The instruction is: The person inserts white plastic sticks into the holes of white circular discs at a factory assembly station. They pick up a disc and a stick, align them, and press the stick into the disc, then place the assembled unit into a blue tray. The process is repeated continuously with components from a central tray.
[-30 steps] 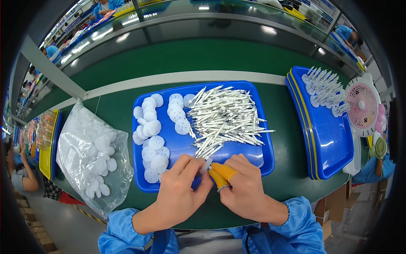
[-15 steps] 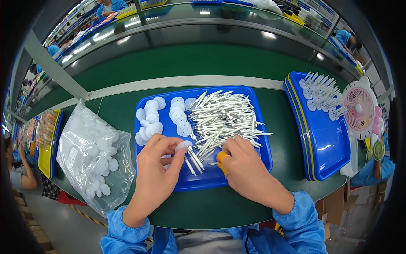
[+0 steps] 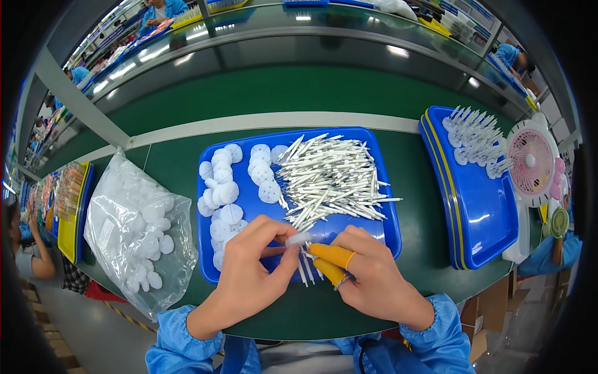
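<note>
My left hand [image 3: 258,258] is closed, pinching a translucent white plastic disc [image 3: 298,239] between thumb and forefinger. Several thin white sticks [image 3: 305,272] hang down from that disc. Close against it, my right hand [image 3: 367,268], with yellow finger cots [image 3: 333,257] on two fingers, pinches what looks like a white stick, mostly hidden by the fingertips. Both hands are over the near edge of a blue tray [image 3: 364,233]. In the tray lies a heap of white sticks [image 3: 330,177], and to its left are overlapping rows of white discs [image 3: 225,192].
Left of the tray lies a clear bag [image 3: 140,230] of discs. On the right, stacked blue and yellow trays [image 3: 483,221] bear discs with upright sticks [image 3: 476,134], beside a pink-and-white fan [image 3: 529,159]. A metal post [image 3: 84,100] rises at the left; people work farther off.
My right hand has left the stick heap and moved down-left to the disc. My left hand has brought the disc right and nearer to me, uncovering more discs in the tray.
</note>
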A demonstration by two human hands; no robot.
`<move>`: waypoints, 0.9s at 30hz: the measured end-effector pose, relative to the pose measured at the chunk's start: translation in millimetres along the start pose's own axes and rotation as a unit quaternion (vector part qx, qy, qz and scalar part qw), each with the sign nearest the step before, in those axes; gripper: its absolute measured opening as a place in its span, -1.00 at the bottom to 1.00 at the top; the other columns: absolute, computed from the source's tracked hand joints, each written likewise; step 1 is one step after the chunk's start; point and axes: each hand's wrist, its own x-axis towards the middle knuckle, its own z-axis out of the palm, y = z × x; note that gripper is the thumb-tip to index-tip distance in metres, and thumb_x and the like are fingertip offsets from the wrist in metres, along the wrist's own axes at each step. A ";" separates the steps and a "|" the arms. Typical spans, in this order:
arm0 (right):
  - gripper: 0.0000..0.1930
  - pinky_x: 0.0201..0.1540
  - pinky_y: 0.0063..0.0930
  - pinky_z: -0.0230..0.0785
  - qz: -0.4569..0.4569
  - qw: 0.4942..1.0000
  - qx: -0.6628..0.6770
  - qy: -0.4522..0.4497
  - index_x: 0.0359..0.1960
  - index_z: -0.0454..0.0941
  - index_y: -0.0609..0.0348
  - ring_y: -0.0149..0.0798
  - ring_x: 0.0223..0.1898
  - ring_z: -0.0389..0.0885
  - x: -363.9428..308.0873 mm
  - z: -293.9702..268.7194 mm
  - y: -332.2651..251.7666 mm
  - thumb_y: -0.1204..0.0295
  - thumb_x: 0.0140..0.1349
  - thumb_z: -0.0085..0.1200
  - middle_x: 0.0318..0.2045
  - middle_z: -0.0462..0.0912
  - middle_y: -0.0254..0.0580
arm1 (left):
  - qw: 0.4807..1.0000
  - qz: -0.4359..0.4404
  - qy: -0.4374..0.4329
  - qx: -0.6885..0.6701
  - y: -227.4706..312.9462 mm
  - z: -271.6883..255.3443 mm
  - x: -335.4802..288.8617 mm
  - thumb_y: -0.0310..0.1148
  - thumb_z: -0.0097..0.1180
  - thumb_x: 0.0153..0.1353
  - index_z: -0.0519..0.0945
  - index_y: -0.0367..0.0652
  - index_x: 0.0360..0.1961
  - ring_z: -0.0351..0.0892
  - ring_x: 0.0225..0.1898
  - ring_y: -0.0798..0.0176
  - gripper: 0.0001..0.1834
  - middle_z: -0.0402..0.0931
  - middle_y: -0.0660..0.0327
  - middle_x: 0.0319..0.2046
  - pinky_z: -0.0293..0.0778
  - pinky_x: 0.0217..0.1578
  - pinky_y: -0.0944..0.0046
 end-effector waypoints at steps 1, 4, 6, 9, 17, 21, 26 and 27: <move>-0.60 -0.10 -0.09 0.40 0.000 1.000 -0.010 0.012 -0.17 0.70 0.50 0.09 -0.17 0.51 0.3 0.8 0.9 0.72 -0.17 0.25 -0.24 0.54 0.03 | 1.000 0.002 0.001 0.005 0.0 0.2 -0.1 -0.63 0.30 0.28 0.67 -0.34 -0.10 0.75 -0.16 0.20 -0.82 0.62 0.08 -0.20 0.81 -0.12 0.18; -0.63 -0.09 -0.08 0.40 0.005 0.999 -0.032 0.032 -0.19 0.70 0.50 0.09 -0.16 0.51 3.2 1.7 5.2 0.71 -0.17 0.25 -0.24 0.54 0.02 | 1.000 0.010 0.005 0.017 0.2 1.0 -0.2 -0.66 0.28 0.28 0.67 -0.37 -0.11 0.74 -0.15 0.28 -0.84 0.62 0.11 -0.20 0.80 -0.17 0.25; -0.64 -0.09 -0.07 0.40 0.015 0.999 -0.037 0.027 -0.21 0.70 0.50 0.09 -0.15 0.51 3.6 1.4 8.4 0.70 -0.17 0.26 -0.24 0.54 0.02 | 1.000 -0.003 0.011 0.013 1.1 2.4 -0.8 -0.65 0.30 0.27 0.67 -0.37 -0.13 0.74 -0.17 0.28 -0.84 0.63 0.11 -0.22 0.80 -0.19 0.24; -0.65 -0.09 -0.08 0.40 0.016 0.998 -0.049 0.020 -0.22 0.68 0.50 0.07 -0.15 0.51 4.0 1.7 8.9 0.70 -0.17 0.27 -0.24 0.55 0.01 | 0.999 -0.031 0.019 0.002 1.8 4.4 -2.9 -0.60 0.36 0.26 0.66 -0.33 -0.14 0.76 -0.20 0.19 -0.83 0.64 0.09 -0.26 0.81 -0.17 0.17; -0.69 -0.10 -0.10 0.39 -0.004 0.998 -0.049 0.040 -0.26 0.67 0.47 0.06 -0.17 0.53 6.9 12.8 0.8 0.70 -0.15 0.28 -0.24 0.58 0.01 | 0.998 0.029 0.027 0.054 -2.7 8.6 -3.6 -0.59 0.41 0.22 0.68 -0.34 -0.17 0.78 -0.27 0.14 -0.81 0.64 0.06 -0.28 0.79 -0.20 0.21; -0.73 -0.16 -0.08 0.39 0.012 0.998 -0.016 0.060 -0.33 0.66 0.47 0.06 -0.23 0.53 5.4 15.7 -3.7 0.72 -0.18 0.27 -0.29 0.58 0.02 | 0.996 0.046 0.034 0.071 -2.7 9.2 -6.8 -0.58 0.40 0.20 0.68 -0.33 -0.16 0.77 -0.31 0.13 -0.80 0.62 0.06 -0.30 0.75 -0.26 0.22; -0.63 -0.35 -0.16 0.35 -0.016 0.992 -0.006 0.123 -0.23 0.72 0.43 0.01 -0.37 0.52 3.0 21.0 -0.8 0.76 -0.20 0.21 -0.40 0.59 -0.04 | 0.993 0.076 0.034 0.088 0.4 8.3 -10.5 -0.61 0.38 0.16 0.66 -0.32 -0.17 0.75 -0.35 0.12 -0.79 0.58 0.06 -0.33 0.69 -0.35 0.20; -0.57 -0.41 -0.21 0.33 -0.025 0.990 -0.009 0.139 -0.16 0.75 0.40 -0.01 -0.41 0.52 4.2 22.3 -1.1 0.79 -0.19 0.19 -0.43 0.60 -0.06 | 0.992 0.079 0.035 0.096 0.5 9.6 -11.3 -0.61 0.38 0.16 0.65 -0.32 -0.16 0.74 -0.36 0.12 -0.77 0.57 0.06 -0.33 0.68 -0.37 0.20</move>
